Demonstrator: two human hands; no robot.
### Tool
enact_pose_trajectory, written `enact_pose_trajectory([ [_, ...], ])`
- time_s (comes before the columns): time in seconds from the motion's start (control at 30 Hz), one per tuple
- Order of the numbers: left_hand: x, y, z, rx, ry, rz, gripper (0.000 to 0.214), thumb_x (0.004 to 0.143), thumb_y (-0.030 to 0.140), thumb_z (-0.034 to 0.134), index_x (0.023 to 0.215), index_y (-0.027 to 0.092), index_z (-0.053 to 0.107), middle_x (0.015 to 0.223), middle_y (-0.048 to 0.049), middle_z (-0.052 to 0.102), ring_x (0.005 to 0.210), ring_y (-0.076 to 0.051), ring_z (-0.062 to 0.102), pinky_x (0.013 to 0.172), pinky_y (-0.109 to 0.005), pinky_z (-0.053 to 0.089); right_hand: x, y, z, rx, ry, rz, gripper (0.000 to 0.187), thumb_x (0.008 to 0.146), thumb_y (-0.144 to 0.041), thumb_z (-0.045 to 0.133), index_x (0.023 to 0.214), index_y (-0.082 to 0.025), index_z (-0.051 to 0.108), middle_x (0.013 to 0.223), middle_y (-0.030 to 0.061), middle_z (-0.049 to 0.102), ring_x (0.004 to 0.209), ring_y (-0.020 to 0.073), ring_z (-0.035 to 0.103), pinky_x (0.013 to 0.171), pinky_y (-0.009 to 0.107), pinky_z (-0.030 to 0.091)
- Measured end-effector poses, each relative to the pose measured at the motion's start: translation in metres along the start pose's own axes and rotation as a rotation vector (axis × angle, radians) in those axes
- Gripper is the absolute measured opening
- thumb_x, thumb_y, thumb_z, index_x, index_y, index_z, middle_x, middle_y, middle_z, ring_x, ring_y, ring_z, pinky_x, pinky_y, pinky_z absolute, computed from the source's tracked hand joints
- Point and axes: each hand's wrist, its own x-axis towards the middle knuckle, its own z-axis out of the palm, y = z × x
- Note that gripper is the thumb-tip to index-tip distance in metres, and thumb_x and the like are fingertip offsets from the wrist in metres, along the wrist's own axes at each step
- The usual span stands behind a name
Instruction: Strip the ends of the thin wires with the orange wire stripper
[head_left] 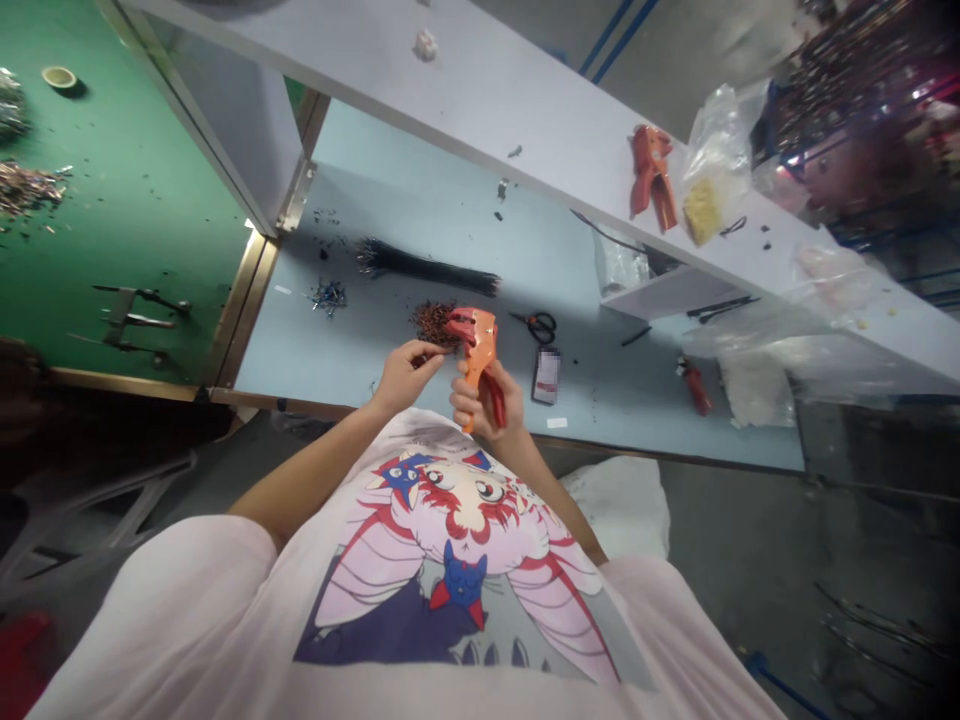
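Note:
My right hand (487,400) is wrapped round the handles of an orange and red wire stripper (480,345), its jaws pointing up and to the left. My left hand (409,375) is closed in a pinch just left of the jaws. Between its fingertips is a thin dark wire (437,354), whose end reaches toward the stripper's jaws; whether the jaws grip it I cannot tell. Behind the tool lies a pile of small copper-brown pieces (431,322), partly hidden by it. Farther back, a bundle of black wires (427,268) lies across the blue tabletop (360,350).
Scissors (538,325) and a phone (547,375) lie to the right, with red-handled pliers (696,388) farther off. Small blue and dark scraps (328,295) lie at left. The raised white shelf (465,90) carries another wire stripper (652,178) and a plastic bag (709,190).

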Motion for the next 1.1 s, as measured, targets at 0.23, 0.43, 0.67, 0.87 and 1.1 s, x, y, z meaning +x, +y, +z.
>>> enact_pose_trajectory([
  [0.23, 0.05, -0.052, -0.031, 0.289, 0.086, -0.157, 0.015, 0.073, 0.025, 0.062, 0.082, 0.02, 0.072, 0.093, -0.0044, 0.066, 0.089, -0.018, 0.059, 0.089, -0.032, 0.044, 0.005, -0.015, -0.038, -0.087, 0.233, -0.112, 0.026, 0.089, -0.036, 0.039, 0.092, -0.017, 0.057, 0.077, 0.0038, 0.062, 0.069, 0.0169, 0.06, 0.071, 0.04, 0.052],
  [0.43, 0.079, -0.052, -0.056, 0.158, 0.117, -0.36, 0.018, 0.069, 0.025, 0.064, 0.084, 0.018, 0.07, 0.098, -0.0062, 0.068, 0.099, -0.02, 0.06, 0.086, -0.032, 0.047, -0.001, -0.011, -0.07, -0.034, 0.415, -0.162, 0.017, 0.083, -0.032, 0.048, 0.082, -0.018, 0.056, 0.069, 0.002, 0.063, 0.064, 0.0167, 0.06, 0.071, 0.039, 0.053],
  [0.67, 0.067, -0.019, -0.102, -0.02, 0.002, -0.404, 0.022, 0.072, 0.028, 0.062, 0.09, 0.016, 0.064, 0.074, -0.0036, 0.067, 0.041, -0.004, 0.043, 0.039, -0.016, 0.024, -0.002, 0.001, -0.098, -0.323, 0.601, -0.16, 0.018, 0.077, -0.038, 0.053, 0.078, -0.021, 0.05, 0.066, 0.0004, 0.06, 0.062, 0.0164, 0.06, 0.068, 0.038, 0.054],
  [0.87, 0.03, 0.028, -0.151, 0.099, 0.031, -0.339, 0.012, 0.08, 0.027, 0.056, 0.084, 0.016, 0.056, 0.07, -0.0019, 0.065, 0.041, -0.003, 0.042, 0.04, -0.015, 0.027, 0.021, 0.013, -0.127, -0.952, 0.8, -0.161, 0.031, 0.072, -0.045, 0.05, 0.089, -0.021, 0.044, 0.067, -0.0006, 0.056, 0.063, 0.0182, 0.058, 0.063, 0.036, 0.051],
  [1.1, 0.015, -0.057, -0.165, 0.553, 0.059, -0.55, 0.011, 0.077, 0.026, 0.048, 0.076, 0.018, 0.055, 0.072, -0.003, 0.065, 0.059, -0.011, 0.057, 0.048, -0.018, 0.039, 0.035, 0.017, -0.141, -1.544, 0.715, -0.136, 0.044, 0.063, -0.032, 0.066, 0.103, -0.017, 0.056, 0.099, 0.0108, 0.063, 0.097, 0.0289, 0.056, 0.09, 0.043, 0.04],
])
